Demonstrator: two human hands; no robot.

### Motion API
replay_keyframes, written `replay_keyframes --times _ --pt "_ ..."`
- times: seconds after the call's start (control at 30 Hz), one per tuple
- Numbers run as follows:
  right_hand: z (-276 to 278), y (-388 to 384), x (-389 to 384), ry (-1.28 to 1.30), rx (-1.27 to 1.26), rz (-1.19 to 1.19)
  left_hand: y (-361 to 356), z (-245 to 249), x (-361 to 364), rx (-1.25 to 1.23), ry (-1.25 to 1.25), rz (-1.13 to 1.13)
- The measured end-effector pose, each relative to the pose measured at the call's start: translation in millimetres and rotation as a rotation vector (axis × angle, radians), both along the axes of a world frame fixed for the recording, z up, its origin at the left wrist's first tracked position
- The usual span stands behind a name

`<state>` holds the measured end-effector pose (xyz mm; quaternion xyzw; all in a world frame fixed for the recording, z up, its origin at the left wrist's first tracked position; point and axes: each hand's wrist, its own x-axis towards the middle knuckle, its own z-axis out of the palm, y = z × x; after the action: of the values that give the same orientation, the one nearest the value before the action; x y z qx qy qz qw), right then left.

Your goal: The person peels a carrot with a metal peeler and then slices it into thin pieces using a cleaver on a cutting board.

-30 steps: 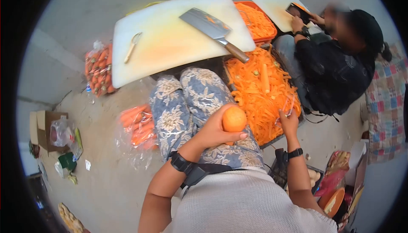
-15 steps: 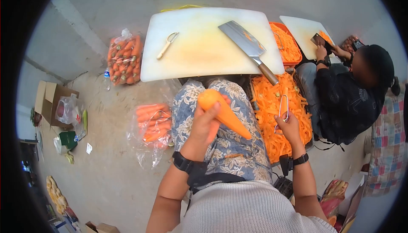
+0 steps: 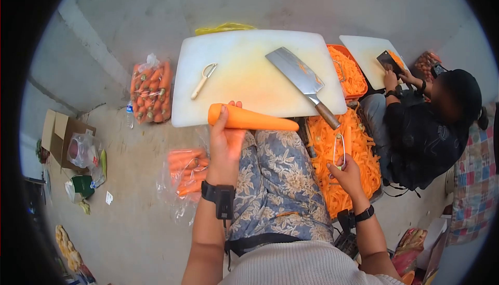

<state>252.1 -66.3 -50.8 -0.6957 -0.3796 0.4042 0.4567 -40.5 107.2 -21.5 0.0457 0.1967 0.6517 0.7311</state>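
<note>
A large peeled carrot [image 3: 260, 119] lies across my left hand [image 3: 227, 137], which grips its thick end near the front edge of the white cutting board [image 3: 239, 82]. My right hand [image 3: 347, 173] is closed on a metal peeler [image 3: 339, 147], above a crate of orange carrot peelings [image 3: 332, 196]. On the board rest a cleaver [image 3: 299, 72], its blade specked with carrot bits, and a second peeler [image 3: 203, 81] with a pale handle.
Left of the board stands a bag of carrots [image 3: 150, 92]; another bag of carrots [image 3: 187, 170] lies nearer. An orange basket of cut carrot [image 3: 349, 72] is at the right. Beside it a co-worker [image 3: 426, 129] handles a cleaver [image 3: 390, 61] at another board [image 3: 361, 51].
My left hand has moved left and up toward the board, turning the carrot from slanted to nearly level. My right hand, with the peeler, is slightly lower in view. The camera view has shifted.
</note>
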Motion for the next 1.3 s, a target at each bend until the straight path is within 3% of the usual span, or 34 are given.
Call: replay_keyframes --times 0.1,0.17,0.23,0.3,0.33,0.4,0.47,0.53,0.57,0.67,0.8,0.93,1.1,1.17,1.3 --pt "38.4 39.9 -16.3 -0.095 -0.052 0.048 36.1 -4.7 -3.6 -0.020 0.206 0.076" --pt "52.2 69.3 -20.9 -0.495 0.052 0.185 54.4 -8.8 -5.5 -0.006 0.268 0.108" --pt "63.8 103.7 -27.7 -0.577 0.102 0.240 63.8 -13.0 -12.3 0.000 0.333 0.141" --pt "72.6 130.4 -35.7 -0.654 0.154 0.301 67.9 -14.6 -23.7 -0.068 0.653 0.086" --pt "76.2 144.4 -39.5 -0.668 0.100 0.334 67.5 -11.5 -26.1 -0.060 0.654 0.096" --pt "74.9 168.6 -47.5 -0.677 0.051 0.369 58.4 -9.5 -32.1 -0.160 1.230 0.160" --pt "64.1 191.9 -54.3 -0.717 0.081 0.332 66.5 -38.3 -46.1 -0.040 1.301 0.209" --pt "66.9 211.5 -61.4 -0.707 0.058 0.322 64.7 -34.9 -51.4 0.224 1.893 0.166" --pt "65.1 220.1 -63.6 -0.693 0.031 0.315 61.7 -33.8 -53.6 0.371 1.949 0.149" --pt "53.1 243.4 -65.8 -0.691 0.032 0.266 51.0 -15.5 -53.9 0.478 1.926 0.049" --pt "46.4 266.1 -65.3 -0.705 0.056 0.236 48.9 -8.2 -45.8 0.427 1.929 -0.036" --pt "51.9 280.8 -76.8 -0.668 0.049 0.328 48.9 -6.9 -29.7 0.520 1.944 0.014" --pt "33.5 298.7 -94.6 -0.840 0.276 0.480 46.9 -0.1 -12.3 0.518 2.023 -0.015" --pt "34.5 294.3 -96.2 -0.858 0.303 0.448 44.0 0.0 -9.2 0.569 2.074 0.100" --pt "26.8 279.7 -69.2 -0.874 0.327 0.306 40.0 -1.6 -11.1 0.640 2.045 0.102"
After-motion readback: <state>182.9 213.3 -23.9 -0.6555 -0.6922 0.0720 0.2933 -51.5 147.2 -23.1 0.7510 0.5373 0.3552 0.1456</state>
